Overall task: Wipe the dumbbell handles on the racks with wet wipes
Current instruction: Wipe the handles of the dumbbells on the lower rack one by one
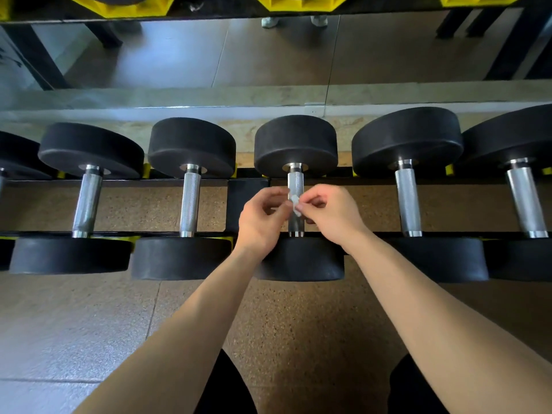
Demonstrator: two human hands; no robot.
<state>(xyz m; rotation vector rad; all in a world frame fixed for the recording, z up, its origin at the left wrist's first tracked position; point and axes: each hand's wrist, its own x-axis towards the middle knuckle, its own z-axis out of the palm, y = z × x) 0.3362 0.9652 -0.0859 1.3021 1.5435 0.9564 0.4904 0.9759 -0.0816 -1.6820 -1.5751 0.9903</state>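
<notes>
wet wipe (295, 203) is pinched between left hand (259, 220) and right hand (332, 217) over dumbbell handle (295, 181), neighbouring handles (190, 201) well apart.

Legible markings: none.
No text, number or brand was readable on the dumbbells (295, 141) or rack (248, 189).

Left hand (260, 222) and right hand (331, 216) are bare, forearms bare too. Plain black legwear (230, 386) covers both thighs.
</notes>
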